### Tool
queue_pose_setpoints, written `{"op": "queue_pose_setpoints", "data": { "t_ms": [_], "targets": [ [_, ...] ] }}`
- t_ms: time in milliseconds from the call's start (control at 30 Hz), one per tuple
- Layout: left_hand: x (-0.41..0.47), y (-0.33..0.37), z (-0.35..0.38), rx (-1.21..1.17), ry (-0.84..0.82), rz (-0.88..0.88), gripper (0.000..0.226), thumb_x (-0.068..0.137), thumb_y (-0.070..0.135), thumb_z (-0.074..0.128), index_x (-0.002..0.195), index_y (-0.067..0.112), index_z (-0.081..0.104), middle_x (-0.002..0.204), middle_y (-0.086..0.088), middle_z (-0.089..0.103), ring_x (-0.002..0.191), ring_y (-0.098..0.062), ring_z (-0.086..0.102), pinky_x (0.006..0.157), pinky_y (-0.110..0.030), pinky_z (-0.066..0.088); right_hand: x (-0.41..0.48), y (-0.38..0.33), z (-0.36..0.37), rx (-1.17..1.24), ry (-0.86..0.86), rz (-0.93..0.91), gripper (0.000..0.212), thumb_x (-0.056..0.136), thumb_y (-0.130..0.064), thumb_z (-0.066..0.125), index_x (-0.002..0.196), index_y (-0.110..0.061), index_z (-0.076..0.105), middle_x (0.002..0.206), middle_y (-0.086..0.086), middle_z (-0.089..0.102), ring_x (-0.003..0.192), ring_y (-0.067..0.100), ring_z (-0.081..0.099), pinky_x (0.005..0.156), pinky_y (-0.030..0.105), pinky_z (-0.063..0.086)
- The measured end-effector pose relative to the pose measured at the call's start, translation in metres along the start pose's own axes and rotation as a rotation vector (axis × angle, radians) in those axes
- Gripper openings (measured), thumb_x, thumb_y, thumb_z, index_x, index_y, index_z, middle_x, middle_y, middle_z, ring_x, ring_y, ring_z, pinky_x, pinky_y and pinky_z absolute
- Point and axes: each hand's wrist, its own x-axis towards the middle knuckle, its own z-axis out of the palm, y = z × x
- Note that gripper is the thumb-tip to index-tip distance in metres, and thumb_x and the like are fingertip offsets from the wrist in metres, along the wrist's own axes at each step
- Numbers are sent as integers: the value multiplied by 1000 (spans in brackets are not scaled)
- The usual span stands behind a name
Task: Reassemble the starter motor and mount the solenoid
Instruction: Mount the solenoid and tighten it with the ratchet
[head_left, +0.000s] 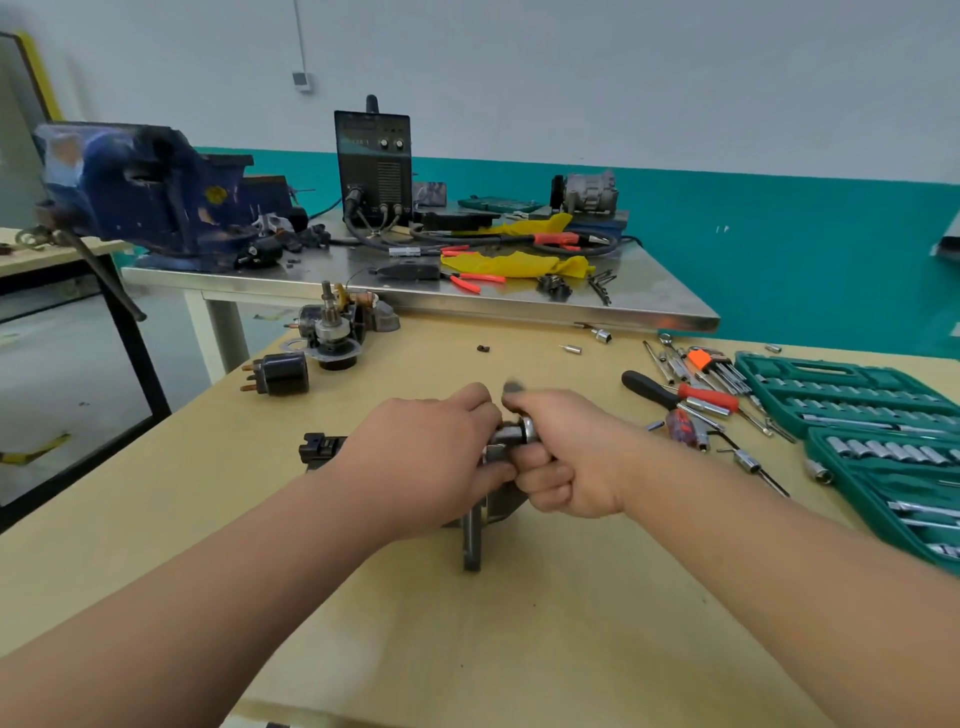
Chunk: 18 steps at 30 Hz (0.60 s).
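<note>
Fingers of my left hand (431, 452) curl over the starter motor body (480, 525) and clamp it to the table (519, 649). Fingers of my right hand (569, 457) are fisted round a chrome socket tool (519, 432) seated on top of the body, right between my two thumbs. The fastener is hidden under the socket, so I can't tell which bolt it is.

Sweep, left to right:
- Well up-left of my left fingers: solenoid (283, 373), black with copper studs, lying alone, not mounted yet.
- Just behind it: armature assembly (332, 327), also apart from the body.
- Just left of my left hand: black connector end (318, 448) poking out from under it.
- Below both sets of fingers: the body's flange points toward me and rests on the table.
- Right of my right fingers: loose screwdrivers (698, 400) nearby, and the open green socket case (852, 400) farther out.

Doing this step well, my read:
- Left grip firm, so the body doesn't turn with the tool.
- Socket square on the fastener with no tilt, or it slips and rounds the head.
- Short turns, snug rather than hard, since the housing looks like cast metal.
- Left fingertips clear of the socket.
- The solenoid probably goes on after this, and it looks reachable with my left hand.
</note>
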Motion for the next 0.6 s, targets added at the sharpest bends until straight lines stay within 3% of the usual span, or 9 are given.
{"op": "queue_pose_setpoints", "data": {
  "t_ms": [67, 100, 167, 233, 300, 400, 467, 500, 600],
  "targets": [
    [0, 1, 1, -16, 11, 11, 35, 98, 54, 31, 115, 27, 46, 114, 11, 44, 72, -12, 45, 48, -25, 21, -1, 4, -3, -102, -23, 47, 48, 97, -44, 31, 62, -15, 45, 42, -3, 32, 32, 13, 24, 35, 20, 20],
    [0, -1, 0, -25, 22, 13, 32, 100, 51, 30, 115, 28, 47, 114, 11, 45, 73, -12, 47, 49, -26, 23, 1, 9, -5, -318, 57, -158, 43, 98, -42, 31, 68, -15, 46, 45, -2, 36, 37, 14, 32, 38, 22, 25],
    [-1, -2, -1, -56, 30, 18, 30, 101, 45, 30, 116, 27, 49, 113, 11, 46, 76, -14, 53, 52, -27, 27, -8, 9, -9, -787, 275, -861, 32, 95, -34, 37, 79, -13, 53, 55, 1, 49, 48, 19, 48, 48, 26, 37],
    [0, -1, 0, -61, 25, 36, 29, 100, 42, 30, 115, 27, 50, 113, 11, 47, 74, -15, 52, 53, -28, 29, -6, 10, -16, -971, 211, -1237, 31, 89, -27, 44, 78, -2, 59, 57, 9, 56, 48, 26, 53, 50, 29, 43],
    [1, -1, -1, -55, 40, 22, 32, 101, 44, 29, 114, 26, 52, 106, 11, 46, 74, -15, 52, 54, -27, 30, -2, 9, -11, -749, 211, -1004, 33, 91, -30, 41, 73, -8, 58, 55, 7, 53, 48, 25, 51, 51, 34, 41],
    [2, -1, 3, -7, 19, 12, 39, 98, 54, 29, 112, 25, 51, 104, 11, 45, 73, -13, 49, 56, -28, 32, -1, 2, 5, -29, 59, -13, 53, 95, -43, 35, 49, -19, 48, 43, -2, 35, 35, 15, 28, 39, 24, 27],
    [3, 0, 4, 5, 16, 30, 37, 99, 53, 29, 111, 26, 52, 108, 10, 48, 73, -12, 48, 53, -28, 30, 0, 4, 4, -9, 35, 47, 54, 96, -42, 32, 50, -19, 47, 41, -2, 31, 31, 13, 23, 35, 19, 20],
    [4, -1, 3, -8, 24, 25, 34, 100, 50, 30, 112, 27, 53, 107, 10, 49, 73, -11, 48, 51, -27, 28, 0, 8, 3, -213, 98, -128, 46, 96, -41, 32, 59, -19, 47, 43, -3, 35, 33, 13, 29, 37, 22, 24],
    [4, -3, -1, -67, 17, 18, 27, 100, 44, 35, 112, 28, 54, 88, 12, 43, 66, -9, 44, 48, -24, 25, -12, 3, -11, -906, 288, -1053, 33, 92, -33, 39, 78, -10, 57, 54, 3, 54, 46, 22, 52, 48, 29, 41]
  ]
}}
